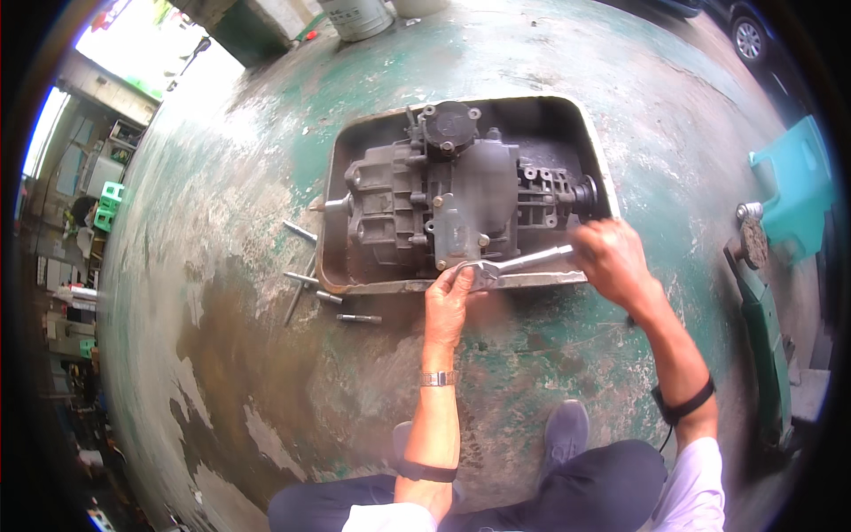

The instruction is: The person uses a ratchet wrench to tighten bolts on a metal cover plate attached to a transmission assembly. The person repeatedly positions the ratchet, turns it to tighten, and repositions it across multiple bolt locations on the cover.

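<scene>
A ratchet wrench lies across the near edge of a tray, its head at the left and its handle to the right. My left hand is closed round the ratchet's head, thumb on top. My right hand, slightly blurred, is wrapped round the handle's end. Just beyond my left hand is a grey metal gearbox with a flat bracket bolted to its near side. What the ratchet's head sits on is hidden by my fingers.
The gearbox rests in a shallow tray on the worn green floor. Left of it lie several metal bars, among them a short extension bar. A green floor jack and a turquoise stool stand right, a white bucket far back.
</scene>
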Tool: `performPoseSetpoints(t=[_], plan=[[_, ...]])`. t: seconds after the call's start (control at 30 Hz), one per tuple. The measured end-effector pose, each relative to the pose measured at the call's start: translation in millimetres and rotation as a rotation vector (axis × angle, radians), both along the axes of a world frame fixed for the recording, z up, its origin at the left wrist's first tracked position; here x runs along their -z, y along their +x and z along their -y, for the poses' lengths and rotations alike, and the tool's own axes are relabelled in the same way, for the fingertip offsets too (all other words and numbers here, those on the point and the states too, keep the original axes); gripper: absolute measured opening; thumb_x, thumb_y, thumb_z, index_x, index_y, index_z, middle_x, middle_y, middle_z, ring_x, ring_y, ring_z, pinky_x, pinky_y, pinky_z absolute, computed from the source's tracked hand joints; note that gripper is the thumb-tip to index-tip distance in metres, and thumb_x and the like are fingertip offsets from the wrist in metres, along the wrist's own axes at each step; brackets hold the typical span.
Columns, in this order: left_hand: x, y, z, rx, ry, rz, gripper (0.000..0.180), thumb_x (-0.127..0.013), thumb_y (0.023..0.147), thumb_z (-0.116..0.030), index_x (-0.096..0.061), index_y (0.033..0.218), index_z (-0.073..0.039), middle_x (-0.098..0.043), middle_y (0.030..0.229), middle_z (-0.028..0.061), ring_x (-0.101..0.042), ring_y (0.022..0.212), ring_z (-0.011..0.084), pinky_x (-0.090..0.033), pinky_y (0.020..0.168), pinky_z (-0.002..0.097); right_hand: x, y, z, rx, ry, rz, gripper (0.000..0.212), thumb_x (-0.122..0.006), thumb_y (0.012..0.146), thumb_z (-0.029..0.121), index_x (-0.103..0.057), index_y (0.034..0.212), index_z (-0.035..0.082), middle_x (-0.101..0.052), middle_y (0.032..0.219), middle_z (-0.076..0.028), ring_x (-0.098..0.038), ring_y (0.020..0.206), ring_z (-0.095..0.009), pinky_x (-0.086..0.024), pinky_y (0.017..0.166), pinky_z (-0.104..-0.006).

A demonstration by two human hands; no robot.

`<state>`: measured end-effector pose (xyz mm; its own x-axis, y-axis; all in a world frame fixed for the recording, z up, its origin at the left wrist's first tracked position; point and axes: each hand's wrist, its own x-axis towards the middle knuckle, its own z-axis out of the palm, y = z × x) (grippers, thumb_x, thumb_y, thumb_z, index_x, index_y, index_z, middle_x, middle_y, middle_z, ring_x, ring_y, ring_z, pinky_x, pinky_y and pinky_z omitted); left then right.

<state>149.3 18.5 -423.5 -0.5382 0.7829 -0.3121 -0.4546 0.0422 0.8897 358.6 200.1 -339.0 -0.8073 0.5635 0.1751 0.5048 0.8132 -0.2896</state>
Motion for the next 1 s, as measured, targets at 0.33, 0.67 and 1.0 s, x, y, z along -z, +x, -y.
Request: performPoseSetpoints(t=[0.33,0.67,1.0], plan=[[-1.6,-0.6,-0.4,0.024,0.016,-0.108,0.032,-0.065,0.097,-0.022,-0.064,0.119,0.002,-0.07,0.105,0.0097,-0.068,0.09,0.0174,-0.058,0.08,0.0336,40.5,2.1,15.2,0.059,-0.13,0.087,0.017,-0.065,0.08,0.023,-0.064,0.075,0.007,-0.065,0.069,-0.015,-0.066,0.067,-0.038,-0.05,0.061,-0.0507],[-6.8,-16.6,1.6,0.16,-0.074,-0.183,0.046,-0.068,0.095,-0.03,-0.058,0.124,0.004,-0.069,0.105,0.0138,-0.071,0.09,0.0264,-0.061,0.079,0.0363,120.0,-42.4,188.2,-0.094,-1.488,-0.095,0.056,-0.071,0.088,0.035,-0.053,0.124,-0.004,-0.067,0.106,-0.02,-0.064,0.104,-0.032,-0.05,0.091,-0.0418],[-6.7,-12.6,0.8,0.125,-0.038,-0.099,0.049,-0.07,0.093,-0.029,-0.056,0.124,0.006,-0.068,0.107,0.0191,-0.07,0.094,0.0309,-0.06,0.082,0.0394,95.5,14.0,129.6,-0.077,-1.189,0.003,0.047,-0.071,0.086,0.045,-0.067,0.11,0.004,-0.069,0.096,-0.022,-0.068,0.092,-0.034,-0.052,0.081,-0.0434]])
